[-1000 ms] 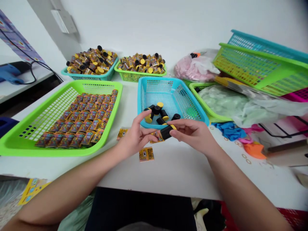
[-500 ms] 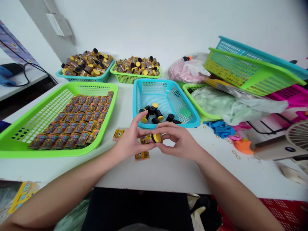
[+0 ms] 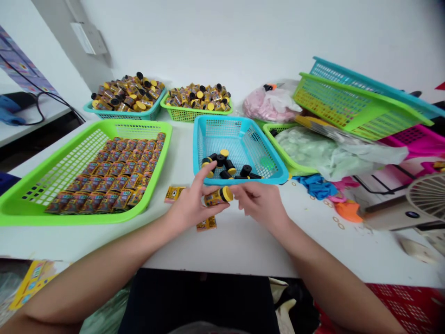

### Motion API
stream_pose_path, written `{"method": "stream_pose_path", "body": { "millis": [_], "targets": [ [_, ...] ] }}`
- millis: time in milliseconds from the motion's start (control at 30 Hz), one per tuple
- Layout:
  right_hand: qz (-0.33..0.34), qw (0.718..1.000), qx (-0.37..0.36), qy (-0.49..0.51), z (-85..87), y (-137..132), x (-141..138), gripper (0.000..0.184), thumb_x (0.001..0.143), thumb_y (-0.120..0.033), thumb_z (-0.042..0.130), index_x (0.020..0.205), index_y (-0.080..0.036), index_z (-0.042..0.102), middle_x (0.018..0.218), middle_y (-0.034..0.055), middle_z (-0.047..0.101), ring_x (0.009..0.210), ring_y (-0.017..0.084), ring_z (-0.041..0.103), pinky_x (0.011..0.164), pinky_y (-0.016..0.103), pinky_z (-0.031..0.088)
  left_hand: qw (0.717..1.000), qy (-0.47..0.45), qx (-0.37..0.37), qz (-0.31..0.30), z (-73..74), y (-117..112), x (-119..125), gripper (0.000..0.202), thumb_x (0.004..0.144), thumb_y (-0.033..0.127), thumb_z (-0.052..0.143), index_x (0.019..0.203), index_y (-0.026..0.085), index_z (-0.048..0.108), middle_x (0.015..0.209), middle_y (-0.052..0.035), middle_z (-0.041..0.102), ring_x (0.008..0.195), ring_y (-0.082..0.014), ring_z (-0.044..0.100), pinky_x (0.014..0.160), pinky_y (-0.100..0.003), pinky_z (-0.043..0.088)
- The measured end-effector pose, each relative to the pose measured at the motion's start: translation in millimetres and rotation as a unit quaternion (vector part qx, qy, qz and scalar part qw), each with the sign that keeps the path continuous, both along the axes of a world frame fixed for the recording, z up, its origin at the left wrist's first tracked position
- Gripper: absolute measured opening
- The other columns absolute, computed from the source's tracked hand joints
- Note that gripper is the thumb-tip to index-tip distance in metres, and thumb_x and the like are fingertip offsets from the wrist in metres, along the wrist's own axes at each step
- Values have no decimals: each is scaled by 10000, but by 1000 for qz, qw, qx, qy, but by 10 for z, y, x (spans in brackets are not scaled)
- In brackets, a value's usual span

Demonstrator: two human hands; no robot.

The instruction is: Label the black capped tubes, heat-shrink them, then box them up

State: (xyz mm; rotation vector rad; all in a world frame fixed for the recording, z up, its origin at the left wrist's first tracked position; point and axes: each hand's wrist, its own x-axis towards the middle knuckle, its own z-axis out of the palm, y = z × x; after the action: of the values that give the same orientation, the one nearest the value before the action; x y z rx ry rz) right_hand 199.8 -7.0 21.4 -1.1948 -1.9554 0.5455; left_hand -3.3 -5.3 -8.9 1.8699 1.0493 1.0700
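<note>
My left hand [image 3: 189, 202] is closed around a small canister [image 3: 217, 196] with a printed yellow label, a black band and a yellow end that points right. Just right of that end is my right hand [image 3: 259, 202], its fingers curled and pinched together; whatever they hold, if anything, is hidden. Flat yellow printed labels [image 3: 173, 194] lie on the table by the left wrist, and more labels [image 3: 206, 224] show below the left hand. Beyond the hands, the blue basket [image 3: 283, 174] holds several black canisters [image 3: 229, 166] with yellow ends.
At left, a large green basket [image 3: 21, 215] holds rows of labelled canisters [image 3: 111, 178]. Two heaped baskets of canisters [image 3: 128, 93] stand against the wall. Right are stacked baskets [image 3: 354, 104], plastic bags [image 3: 313, 144], blue scraps [image 3: 316, 186] and a fan [image 3: 399, 211].
My right hand has come off the canister's yellow end and shifted slightly right, its fingers curling together. The left hand still holds the canister. The view has shifted slightly.
</note>
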Motion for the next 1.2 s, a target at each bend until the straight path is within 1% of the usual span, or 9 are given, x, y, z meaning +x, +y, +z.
{"method": "stream_pose_path", "body": {
  "millis": [67,133,200,300,467,533,667,900,1200],
  "targets": [
    [25,988,150,-14,-41,-18,-21,312,916,-426,600,1084,-171,666,918,97,732,755,193,709,641,312,600,992,-112,-54,-6,39,-2,50,1028,758,302,806,1531,257,130,979,-47,774,835,-188,747,782,-291,576],
    [74,963,256,-39,-105,-41,-78,516,865,-374,677,1314,-172,525,1209,160,654,1095,266,658,867,403,600,971,-214,-100,-26,89,-8,103,1066,750,260,808,1524,232,75,814,9,759,720,-143,725,706,-248,563],
    [84,944,310,-75,-173,-72,-157,610,870,-266,668,1417,-182,411,1249,162,616,1215,278,587,972,453,558,952,-274,-127,-51,127,-20,153,1063,747,221,799,1505,219,53,665,79,694,593,-103,670,604,-197,521],
    [56,926,362,-88,-222,-131,-247,627,894,-155,609,1465,-191,354,1176,140,622,1163,262,603,944,443,571,932,-313,-149,-102,136,-44,208,1003,735,202,788,1450,234,85,628,119,629,538,-74,614,541,-165,460],
    [56,917,384,-96,-201,-200,-288,620,886,-144,601,1459,-155,365,1171,157,606,1147,279,587,917,451,577,909,-254,-262,-203,90,-63,222,751,791,191,661,1346,252,159,612,124,559,492,-90,570,461,-173,384],
    [48,909,395,-122,-219,-191,-310,592,886,-143,591,1441,-137,386,1130,158,609,1129,288,584,924,472,569,926,-229,-242,-175,86,-57,220,746,770,155,629,1345,245,162,573,144,485,446,-80,500,443,-175,350],
    [26,894,417,-162,-294,-103,-338,529,892,-162,587,1398,-123,437,1063,145,617,1096,294,585,970,517,543,978,-163,-122,-39,85,-26,245,762,734,93,625,1348,210,190,584,142,408,490,-78,459,509,-201,358],
    [61,895,429,-103,-234,-25,-233,518,879,-149,635,1364,-103,456,1132,169,614,1128,274,594,941,456,578,989,-135,9,-54,91,-7,149,539,805,222,706,1235,231,381,912,1,590,809,-121,606,746,-268,467],
    [91,892,438,-67,-120,-142,-188,546,903,-184,632,1413,-104,453,1152,175,669,1140,259,638,902,420,613,960,-205,-98,-162,315,-118,-31,662,752,216,806,1271,232,395,830,20,701,755,-113,665,737,-237,503]
  ]
}}
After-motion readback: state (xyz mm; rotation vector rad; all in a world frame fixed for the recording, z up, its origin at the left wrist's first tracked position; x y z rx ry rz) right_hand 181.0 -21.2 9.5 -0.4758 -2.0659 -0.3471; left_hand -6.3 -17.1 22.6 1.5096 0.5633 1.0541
